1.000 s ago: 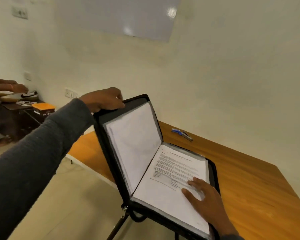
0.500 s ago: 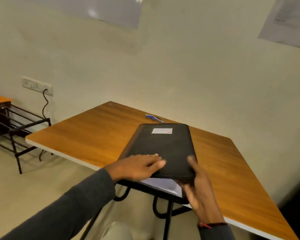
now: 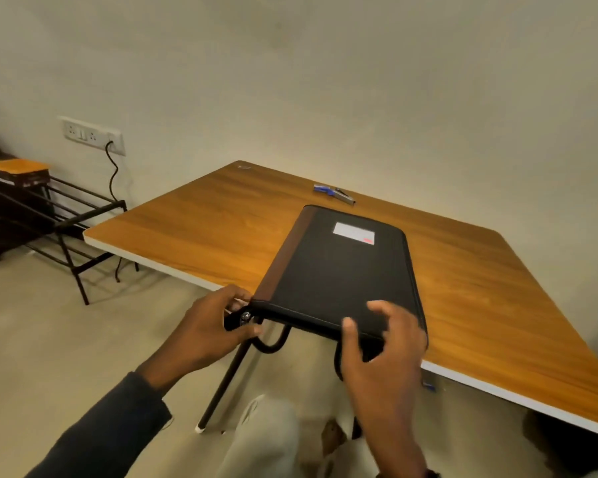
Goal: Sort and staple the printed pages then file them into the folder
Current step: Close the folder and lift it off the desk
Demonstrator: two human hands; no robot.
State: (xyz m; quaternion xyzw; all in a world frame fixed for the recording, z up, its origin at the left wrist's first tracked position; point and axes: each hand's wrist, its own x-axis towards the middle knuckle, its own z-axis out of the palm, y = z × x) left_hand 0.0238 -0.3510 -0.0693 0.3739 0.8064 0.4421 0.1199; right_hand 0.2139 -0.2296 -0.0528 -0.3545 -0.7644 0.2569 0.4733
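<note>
I see the black folder (image 3: 342, 270) closed and flat on the wooden table (image 3: 204, 229), its near end jutting past the edge; my left hand (image 3: 208, 332), forearm angled up from the lower left, pinches the studded tab (image 3: 244, 319) at the near left corner; my right hand (image 3: 384, 360) clasps the near right corner, thumb and spread, bent fingers hooked over the cover.

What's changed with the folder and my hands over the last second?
The folder went from open, cover held up, to shut flat on the table; the pages are hidden inside. The left hand let go of the cover and pinches the black tab at its near left corner. The right hand left the page and grips the near edge. The blue tool stayed put.
</note>
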